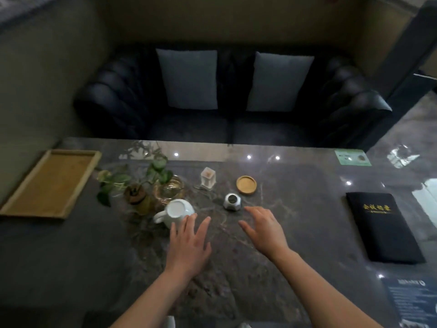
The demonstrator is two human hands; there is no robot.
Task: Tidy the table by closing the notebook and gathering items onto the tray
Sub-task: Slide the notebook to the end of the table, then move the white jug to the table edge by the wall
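Observation:
A black notebook [384, 227] with gold lettering lies shut at the table's right side. An empty wooden tray [48, 183] rests at the far left. A white pitcher [175, 211] stands just beyond the fingertips of my left hand [189, 242], which is open, palm down. My right hand [264, 229] is open too, its fingers close to a small grey cup [232, 201]. Behind the cup lie a round wooden coaster [246, 184] and a small white holder [208, 178]. A glass cup [168, 189] sits behind the pitcher.
A small potted plant [137, 185] stands left of the glass cup, its leaves spreading toward the tray. A green card [352, 157] lies at the far right corner and a dark leaflet [411, 301] at the near right. A black sofa [231, 95] faces the table.

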